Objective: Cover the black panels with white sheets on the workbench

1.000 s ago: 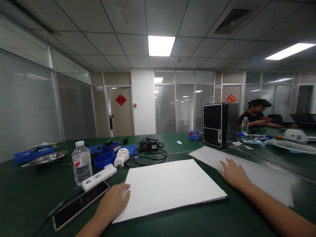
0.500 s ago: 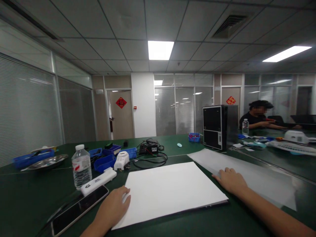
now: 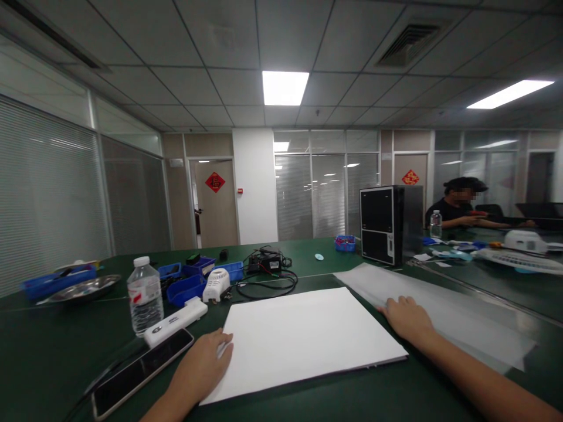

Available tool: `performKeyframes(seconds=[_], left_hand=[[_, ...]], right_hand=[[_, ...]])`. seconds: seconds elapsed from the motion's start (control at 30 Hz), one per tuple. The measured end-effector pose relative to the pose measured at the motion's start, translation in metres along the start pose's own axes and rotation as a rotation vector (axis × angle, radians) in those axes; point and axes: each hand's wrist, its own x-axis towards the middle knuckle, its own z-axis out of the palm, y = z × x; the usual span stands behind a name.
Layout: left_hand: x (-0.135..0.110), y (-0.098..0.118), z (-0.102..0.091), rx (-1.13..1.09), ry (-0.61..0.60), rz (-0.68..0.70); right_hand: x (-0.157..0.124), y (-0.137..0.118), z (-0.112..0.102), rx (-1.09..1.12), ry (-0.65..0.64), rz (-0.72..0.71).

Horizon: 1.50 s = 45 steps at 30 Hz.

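A stack of white paper or board (image 3: 303, 340) lies flat in front of me. My left hand (image 3: 204, 363) rests at its left edge, with thumb and forefinger apart and the fingertips touching the top sheet. My right hand (image 3: 409, 319) lies palm down on a translucent sheet (image 3: 466, 316) that slants across the table right of the stack. Its fingers are loosely spread and slightly bent. The far right end of the translucent sheet is partly lifted or rippled. Beside my left hand lie a phone (image 3: 143, 372) and a white power strip (image 3: 176, 324).
Behind the power strip stands a water bottle (image 3: 145, 296). Blue bins (image 3: 187, 290), a white plug-in device (image 3: 217, 285) and a black adapter with cables (image 3: 266, 264) sit beyond the stack. A black computer case (image 3: 382, 225) stands at the back right. Another person (image 3: 457, 208) sits farther right.
My right hand has shifted slightly left on the translucent sheet, whose right end has moved a little. My left hand and the white stack look nearly unchanged.
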Motion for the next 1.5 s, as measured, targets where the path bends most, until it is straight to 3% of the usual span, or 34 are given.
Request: performKeyframes(seconds=[0.27,0.5,0.6,0.7,0.87,1.0,1.23,1.5], left_hand=[[0.0,0.0,0.0,-0.025,0.01,0.006],[0.002,-0.004,0.006,-0.03,0.017,0.022],[0.003,-0.008,0.008,-0.039,0.023,0.028],[0.004,-0.01,0.009,-0.052,0.027,0.027],[0.006,-0.012,0.01,-0.087,0.037,0.009],[0.007,-0.015,0.008,-0.098,0.04,-0.002],[0.007,-0.014,0.003,-0.086,0.028,-0.017],[0.007,-0.02,0.005,-0.092,-0.053,0.009]], right_hand=[[0.0,0.004,-0.002,0.036,0.05,-0.008],[-0.008,-0.007,-0.033,0.053,0.21,-0.056],[-0.017,-0.029,-0.049,0.165,0.352,-0.214],[-0.035,-0.057,-0.063,0.32,0.386,-0.476],[-0.073,-0.1,-0.09,0.438,0.17,-0.778],[-0.088,-0.11,-0.111,0.487,-0.07,-0.974],[-0.094,-0.102,-0.118,0.554,-0.272,-0.916],[-0.098,-0.109,-0.113,0.629,-0.237,-0.982]])
